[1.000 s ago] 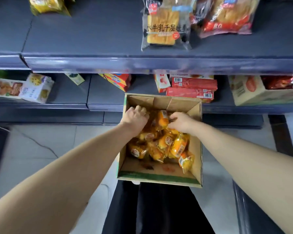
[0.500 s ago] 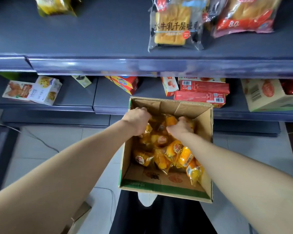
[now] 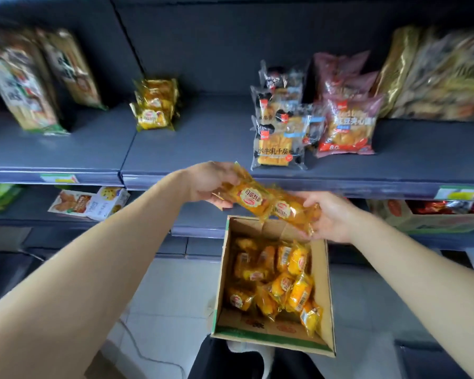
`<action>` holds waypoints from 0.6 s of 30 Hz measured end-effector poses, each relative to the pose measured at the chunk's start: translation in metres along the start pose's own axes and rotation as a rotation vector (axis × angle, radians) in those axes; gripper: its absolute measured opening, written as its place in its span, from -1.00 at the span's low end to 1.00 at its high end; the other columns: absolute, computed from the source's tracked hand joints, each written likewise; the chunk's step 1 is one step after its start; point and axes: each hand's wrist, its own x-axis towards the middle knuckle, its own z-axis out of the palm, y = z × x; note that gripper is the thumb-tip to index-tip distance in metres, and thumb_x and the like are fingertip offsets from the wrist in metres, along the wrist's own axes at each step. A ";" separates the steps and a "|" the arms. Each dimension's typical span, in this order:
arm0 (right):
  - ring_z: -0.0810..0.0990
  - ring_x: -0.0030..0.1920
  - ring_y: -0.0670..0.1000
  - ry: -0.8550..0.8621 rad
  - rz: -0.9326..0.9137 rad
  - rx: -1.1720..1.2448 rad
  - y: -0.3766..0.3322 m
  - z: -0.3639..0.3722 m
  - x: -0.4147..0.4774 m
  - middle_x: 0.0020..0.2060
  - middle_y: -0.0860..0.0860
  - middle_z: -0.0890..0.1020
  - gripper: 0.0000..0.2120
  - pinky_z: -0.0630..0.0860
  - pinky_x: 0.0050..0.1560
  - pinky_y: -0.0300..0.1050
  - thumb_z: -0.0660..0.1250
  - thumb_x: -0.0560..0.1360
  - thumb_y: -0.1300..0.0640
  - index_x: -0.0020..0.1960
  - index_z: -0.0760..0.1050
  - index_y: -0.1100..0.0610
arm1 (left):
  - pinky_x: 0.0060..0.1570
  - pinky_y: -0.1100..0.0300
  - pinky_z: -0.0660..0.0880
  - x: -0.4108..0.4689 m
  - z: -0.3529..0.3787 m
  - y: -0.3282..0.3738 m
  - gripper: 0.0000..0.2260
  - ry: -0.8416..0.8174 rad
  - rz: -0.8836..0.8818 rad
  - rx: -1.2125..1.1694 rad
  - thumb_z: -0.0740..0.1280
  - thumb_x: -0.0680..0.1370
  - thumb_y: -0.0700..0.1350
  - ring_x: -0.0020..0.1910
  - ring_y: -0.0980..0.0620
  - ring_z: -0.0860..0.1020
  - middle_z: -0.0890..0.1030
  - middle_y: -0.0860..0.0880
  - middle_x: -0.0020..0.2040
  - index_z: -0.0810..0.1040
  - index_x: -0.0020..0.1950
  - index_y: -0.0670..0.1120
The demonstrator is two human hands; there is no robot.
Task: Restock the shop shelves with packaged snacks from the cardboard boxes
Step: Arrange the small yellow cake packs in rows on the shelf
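Observation:
An open cardboard box sits below me, with several yellow snack packets loose inside. Above its far edge, my left hand grips one yellow snack packet by its left end. My right hand holds a second yellow packet from the right. The two packets overlap in the middle, level with the front lip of the dark grey shelf. A small stack of the same yellow packets stands on that shelf to the left.
Clear bread packs and pink snack bags lie on the shelf at right, tall bags at left. The lower shelf holds biscuit boxes and a carton. A cable runs over the tiled floor.
Both hands have risen out of the box, each with a yellow packet, up to shelf height. The view has tilted upward, showing the middle shelf.

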 end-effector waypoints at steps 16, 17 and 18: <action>0.56 -0.19 0.15 -0.239 -0.159 0.242 -0.097 0.103 -0.016 -0.10 0.18 0.61 -0.74 0.48 -0.23 -0.07 0.12 0.56 0.09 0.12 0.50 0.14 | -0.22 0.04 0.63 -0.043 -0.115 0.014 -0.85 0.240 0.311 -0.786 0.14 0.55 -0.18 -0.23 -0.04 0.67 0.63 -0.12 -0.14 0.49 0.02 -0.15; 0.55 -0.21 0.13 -0.254 -0.152 0.248 -0.101 0.112 -0.012 -0.12 0.17 0.60 -0.75 0.47 -0.26 -0.10 0.17 0.54 0.04 0.08 0.50 0.16 | -0.26 0.07 0.62 -0.041 -0.123 0.011 -0.84 0.270 0.313 -0.828 0.15 0.56 -0.16 -0.24 -0.04 0.66 0.61 -0.12 -0.13 0.48 0.05 -0.16; 0.55 -0.23 0.12 -0.277 -0.150 0.253 -0.106 0.121 -0.007 -0.13 0.16 0.60 -0.74 0.46 -0.29 -0.12 0.25 0.50 -0.01 0.05 0.49 0.16 | -0.28 0.10 0.62 -0.037 -0.130 0.007 -0.82 0.304 0.300 -0.850 0.16 0.57 -0.13 -0.25 -0.03 0.66 0.61 -0.11 -0.14 0.47 0.07 -0.16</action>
